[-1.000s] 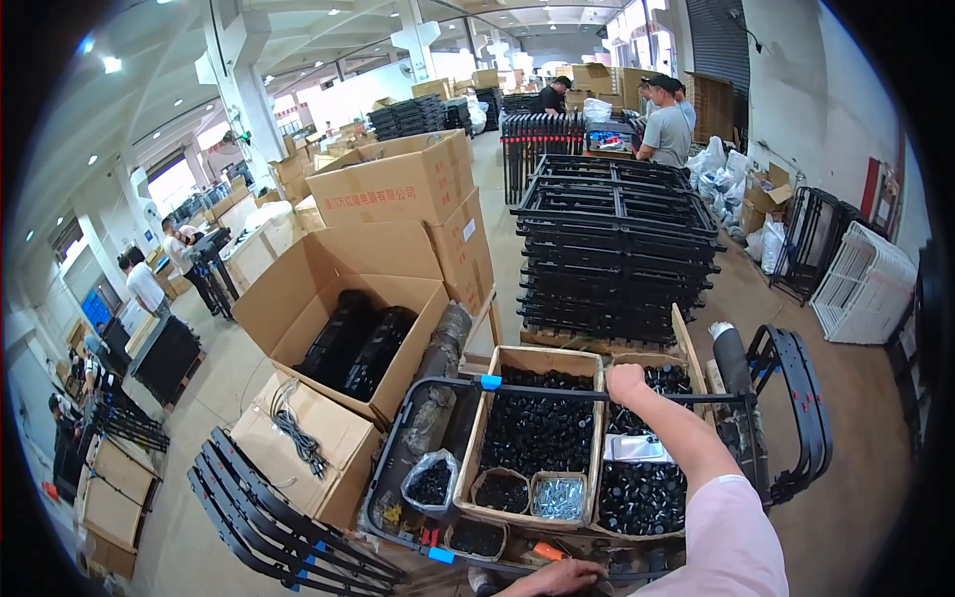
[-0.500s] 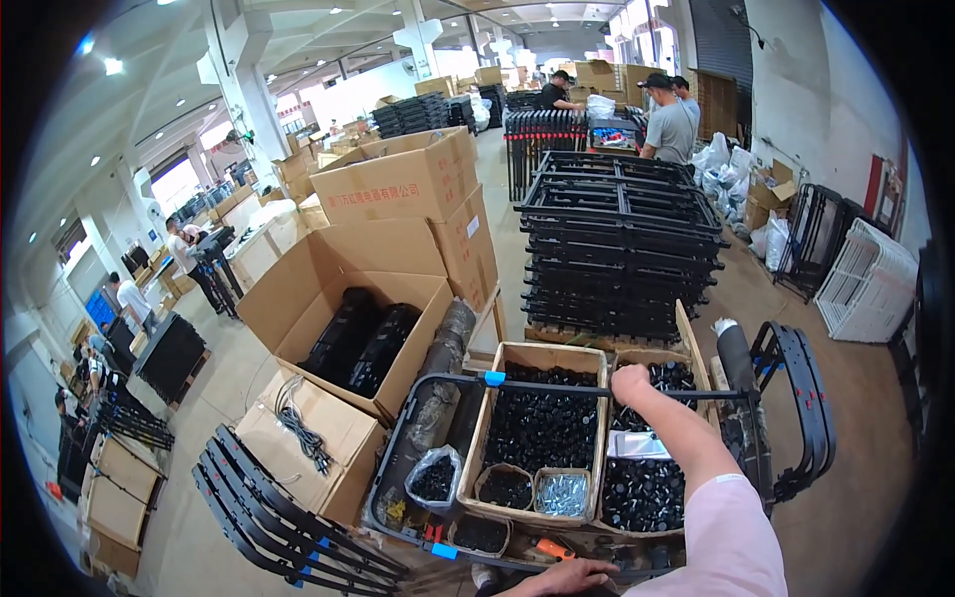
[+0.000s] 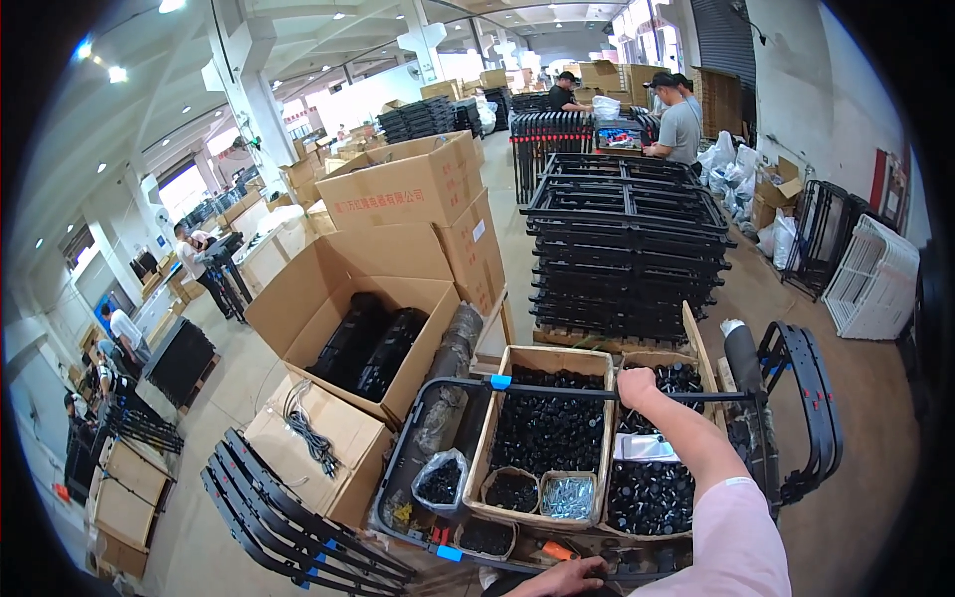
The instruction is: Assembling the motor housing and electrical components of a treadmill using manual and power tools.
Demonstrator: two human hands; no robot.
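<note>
A black tubular frame with blue bands lies across the wooden bins in front of me. My right hand is closed on its far bar, above the right-hand bin. At the lower edge, by the near bar, my left hand has its fingers curled about something dark; what it is cannot be made out. Just beyond it lies an orange-handled tool. Black round-headed parts fill the middle bin, and more black knobs fill the right one. Silver screws sit in a small box.
An open carton holding black parts stands at the left. Stacked black frames rise beyond the bins. Curved black tubes lean at the near left, and others at the right. Several people work farther back.
The whole view has shifted slightly, with the bench now a little farther right and lower. My right hand keeps its place on the bar. The left hand's fingers look more curled.
</note>
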